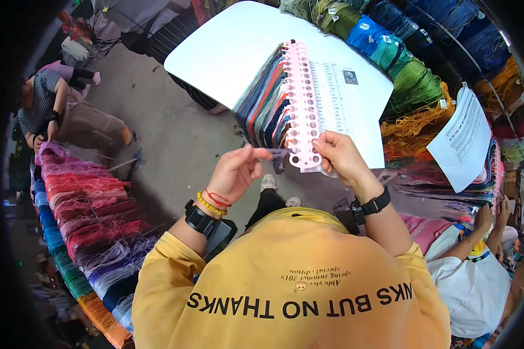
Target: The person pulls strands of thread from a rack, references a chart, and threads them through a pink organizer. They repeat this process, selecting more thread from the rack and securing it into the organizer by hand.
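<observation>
My right hand (340, 156) grips the near end of a long pink card with a row of round holes (300, 99). Many coloured threads (265, 102) hang from the card's left side, and a printed list sheet (335, 96) lies under it. Just left of the card's lower end, my left hand (239, 171) pinches a thin pale purple thread (278, 153). Both wrists wear black bands, and the left also has a yellow bead bracelet and a red string.
A white board (227, 46) lies under the card. Heaps of coloured yarn skeins (413, 81) fill the right side and the lower left (81, 209). A printed paper (463, 139) hangs at right. One person sits at left (46, 107), another at lower right (477, 267).
</observation>
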Demonstrator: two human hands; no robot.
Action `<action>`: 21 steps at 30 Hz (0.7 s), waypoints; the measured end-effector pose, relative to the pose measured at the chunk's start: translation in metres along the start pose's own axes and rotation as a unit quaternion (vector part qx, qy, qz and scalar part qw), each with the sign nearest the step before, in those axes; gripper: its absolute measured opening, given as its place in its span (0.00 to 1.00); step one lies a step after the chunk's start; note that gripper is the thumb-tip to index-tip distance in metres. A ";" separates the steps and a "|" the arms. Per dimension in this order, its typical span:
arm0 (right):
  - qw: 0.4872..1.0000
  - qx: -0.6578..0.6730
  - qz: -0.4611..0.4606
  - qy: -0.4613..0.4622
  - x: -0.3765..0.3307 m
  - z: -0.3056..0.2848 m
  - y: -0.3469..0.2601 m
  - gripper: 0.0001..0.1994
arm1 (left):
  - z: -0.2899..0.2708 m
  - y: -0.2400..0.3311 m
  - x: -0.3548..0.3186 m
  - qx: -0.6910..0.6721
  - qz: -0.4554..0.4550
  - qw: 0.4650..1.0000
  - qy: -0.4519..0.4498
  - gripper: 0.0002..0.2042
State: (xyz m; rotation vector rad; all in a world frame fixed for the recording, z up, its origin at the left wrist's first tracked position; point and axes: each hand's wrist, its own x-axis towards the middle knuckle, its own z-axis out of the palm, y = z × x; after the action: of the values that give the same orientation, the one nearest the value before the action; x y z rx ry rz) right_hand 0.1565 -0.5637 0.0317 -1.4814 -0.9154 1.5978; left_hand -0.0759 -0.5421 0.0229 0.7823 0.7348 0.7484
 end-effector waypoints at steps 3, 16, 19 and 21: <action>1.000 0.014 -0.008 -0.014 0.002 0.003 -0.001 0.09 | -0.020 0.004 -0.012 -0.193 -0.066 0.977 0.068 0.16; 0.998 -0.034 -0.058 -0.008 0.004 0.006 -0.004 0.07 | -0.279 0.035 -0.102 0.360 0.097 0.756 0.538 0.08; 0.998 -0.032 -0.052 -0.003 0.005 0.003 -0.006 0.07 | -0.226 0.033 -0.067 0.595 0.188 0.643 0.444 0.10; 0.998 -0.015 -0.067 -0.007 0.007 0.009 -0.005 0.08 | -0.130 0.033 -0.038 0.487 0.121 0.800 0.330 0.10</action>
State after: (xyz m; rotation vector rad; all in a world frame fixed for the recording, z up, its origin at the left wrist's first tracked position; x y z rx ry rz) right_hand 0.1475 -0.5551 0.0333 -1.3995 -1.0294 1.5052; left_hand -0.2093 -0.5126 -0.0043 1.6007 1.7514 0.8704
